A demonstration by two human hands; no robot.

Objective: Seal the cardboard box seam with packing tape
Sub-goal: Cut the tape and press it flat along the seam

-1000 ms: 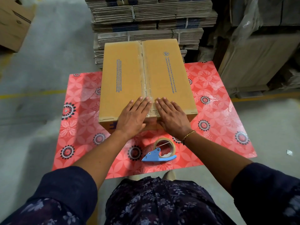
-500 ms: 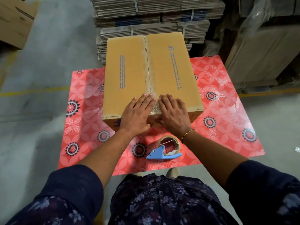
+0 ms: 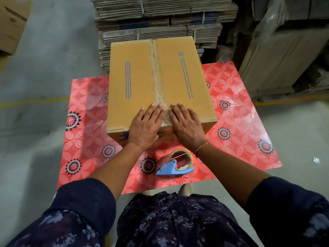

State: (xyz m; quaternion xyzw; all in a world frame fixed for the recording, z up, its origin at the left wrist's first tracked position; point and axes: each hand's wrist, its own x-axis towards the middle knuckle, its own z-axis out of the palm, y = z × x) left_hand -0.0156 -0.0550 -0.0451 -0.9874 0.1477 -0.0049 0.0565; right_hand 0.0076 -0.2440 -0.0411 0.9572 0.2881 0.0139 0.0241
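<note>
A closed brown cardboard box (image 3: 135, 82) with blue print lies on the red flowered table top (image 3: 236, 122). A strip of clear packing tape (image 3: 156, 72) runs along its middle seam from the far edge to the near edge. My left hand (image 3: 146, 125) and my right hand (image 3: 187, 125) lie flat on the near end of the box, one on each side of the tape, palms over the near edge. Neither hand holds anything. A roll of tape in a blue dispenser (image 3: 176, 164) lies on the table just in front of the box, under my right wrist.
Bundled stacks of flat cardboard (image 3: 160, 20) rise right behind the table. More flat cardboard sheets (image 3: 284, 56) lean at the right, and another box (image 3: 10, 24) stands on the grey floor at the far left. A yellow floor line (image 3: 32, 102) runs across.
Both hands stay flat on the near end of the box, with my left hand shifted slightly to the right along the edge. The view has shifted a little with my head.
</note>
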